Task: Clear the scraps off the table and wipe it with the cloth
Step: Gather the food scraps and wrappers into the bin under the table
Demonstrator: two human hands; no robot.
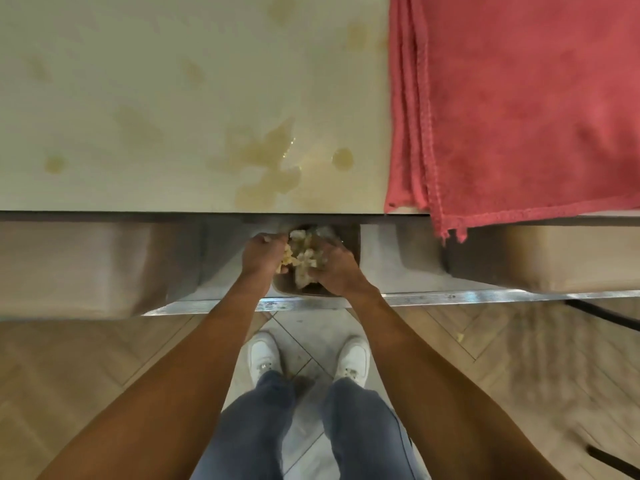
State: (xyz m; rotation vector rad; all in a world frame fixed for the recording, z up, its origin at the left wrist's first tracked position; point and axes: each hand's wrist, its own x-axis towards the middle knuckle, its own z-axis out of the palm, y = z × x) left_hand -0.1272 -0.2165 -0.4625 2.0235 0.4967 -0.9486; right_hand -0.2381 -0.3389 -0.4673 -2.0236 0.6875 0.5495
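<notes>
We look straight down past the table (138, 98) edge. Below the edge, both hands meet over a dark brown bin (352, 247) that stands on the floor under the table. Between the hands we see the scraps (304, 259), a pale yellow, crumbly clump that hangs just above the bin's opening.

The left hand (263, 252) has its fingers curled inward, and bits of the clump sit against its fingertips and palm side. The right hand (337, 271) faces it, fingers bent round the other side of the clump, so both hands grip the same heap from opposite sides. Both forearms reach forward and down from the bottom corners of the view.

On the cream tabletop we see yellowish stains (270, 164), the largest one wet and shiny near the front edge just above the hands, with smaller faint blots scattered to the left and further back. The red cloth (519, 105) lies folded on the right part of the table, well apart from the hands; its near corner hangs over the front edge.

Below we see blue jeans (360, 427) and white shoes (353, 358) on a floor of pale tile and wood.
</notes>
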